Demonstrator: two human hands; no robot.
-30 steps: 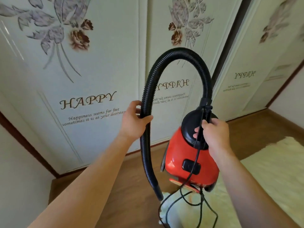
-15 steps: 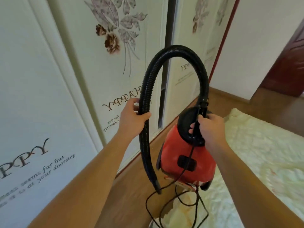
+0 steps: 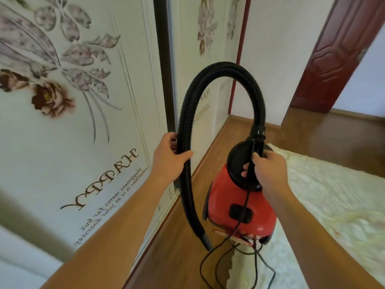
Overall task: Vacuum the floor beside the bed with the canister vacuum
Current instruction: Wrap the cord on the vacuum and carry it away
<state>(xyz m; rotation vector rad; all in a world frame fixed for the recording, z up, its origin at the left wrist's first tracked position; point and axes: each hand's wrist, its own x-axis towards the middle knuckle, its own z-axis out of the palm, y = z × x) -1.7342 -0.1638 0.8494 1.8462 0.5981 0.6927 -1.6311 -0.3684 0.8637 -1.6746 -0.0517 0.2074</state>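
Nearest, a loose black cord hangs from the vacuum and trails down toward the wooden floor; whether it is plugged in cannot be told. The red canister vacuum is up in the air, carried above the strip of floor between the wardrobe and the bed. The right hand is wrapped around the black handle on top of it, pinning the cord there too. The left hand is closed around the ribbed black hose, which arches high and drops to a bare nozzle hanging clear of the boards. So by my reckoning no cleaning has begun: the vacuum has yet to be set down and the nozzle brought to the floor. Beyond, the flowered wardrobe doors run toward a dark red door.
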